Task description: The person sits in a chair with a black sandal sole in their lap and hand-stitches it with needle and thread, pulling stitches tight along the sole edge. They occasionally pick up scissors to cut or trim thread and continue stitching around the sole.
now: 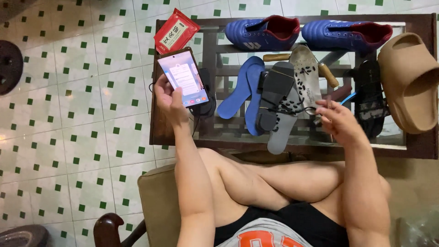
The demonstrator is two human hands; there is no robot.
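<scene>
My left hand [170,98] holds a smartphone [184,77] with a lit screen, thumb on its lower edge, above the left end of a glass-topped wooden table [157,132]. My right hand [340,123] hovers over the table's right part, fingers curled around a thin black lace [297,109] that runs to a pile of insoles. The pile holds two blue insoles [242,89], a black one [274,93], a grey one [281,130] and a white patterned one [306,75].
Two blue football boots [263,33] [345,34] lie at the table's far edge, a tan foam slide [409,80] at the right, a black sandal [369,98] beside it, a red packet [175,31] at the far left corner. Green-dotted tile floor [82,114] lies to the left.
</scene>
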